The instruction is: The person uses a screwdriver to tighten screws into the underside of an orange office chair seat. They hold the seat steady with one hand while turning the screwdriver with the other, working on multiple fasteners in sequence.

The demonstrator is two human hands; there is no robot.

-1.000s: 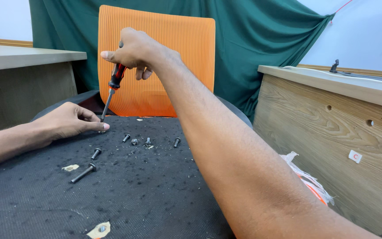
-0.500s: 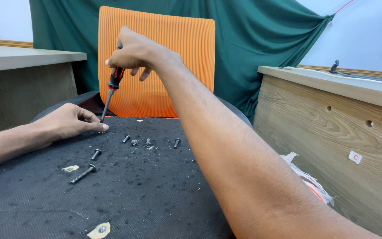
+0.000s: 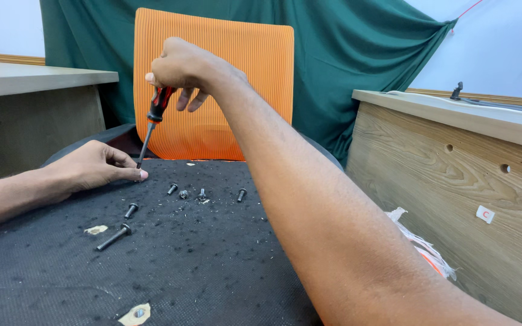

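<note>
My right hand [image 3: 179, 69] grips the red-and-black handle of a screwdriver [image 3: 151, 124], held nearly upright with its tip down on the black fabric seat [image 3: 200, 265]. My left hand [image 3: 95, 166] rests on the seat beside the tip, fingertips pinched around the point where the tip meets the fabric; whatever is there is hidden. Several loose black screws [image 3: 203, 194] lie on the fabric just right of the tip. A longer black bolt [image 3: 113, 237] and a short one [image 3: 131, 210] lie nearer me.
An orange ribbed chair back [image 3: 231, 78] stands behind the seat against a green curtain [image 3: 357, 54]. A wooden cabinet [image 3: 454, 199] borders the right, a desk [image 3: 31, 78] the left. Pale scraps [image 3: 135, 314] lie on the fabric, and white-orange strands [image 3: 421, 247] hang at the right.
My right hand has turned slightly on the screwdriver handle, fingers shifting. The left hand and the loose screws stay where they were.
</note>
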